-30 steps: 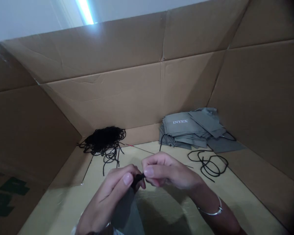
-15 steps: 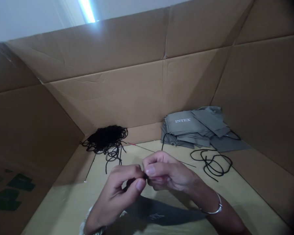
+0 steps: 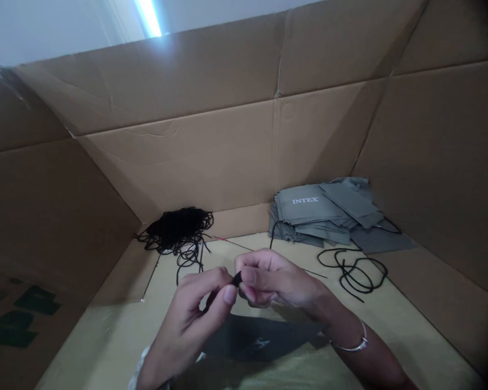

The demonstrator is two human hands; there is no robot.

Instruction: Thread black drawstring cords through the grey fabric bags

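My left hand (image 3: pixel 203 309) and my right hand (image 3: pixel 276 281) meet at the middle, fingertips nearly touching. Each is closed in a pinch on a dark, bunched strip (image 3: pixel 236 279), which looks like the gathered edge of a grey fabric pouch (image 3: pixel 268 330). The pouch's loose part hangs below my hands, with partly folded white lettering. Whether a cord runs inside the bunched edge, I cannot tell; my fingers cover most of it.
A heap of black cords (image 3: pixel 181 227) lies at the back left. Stacked grey pouches (image 3: pixel 309 211) marked INTEX are at the back right, with a loose black cord (image 3: pixel 353 271) in front. Cardboard walls (image 3: pixel 187 157) surround the pale work surface (image 3: pixel 106 336).
My fingertips have shifted slightly up and left, and more of the dark bunched edge shows between them. The hanging pouch has swung and folded differently.
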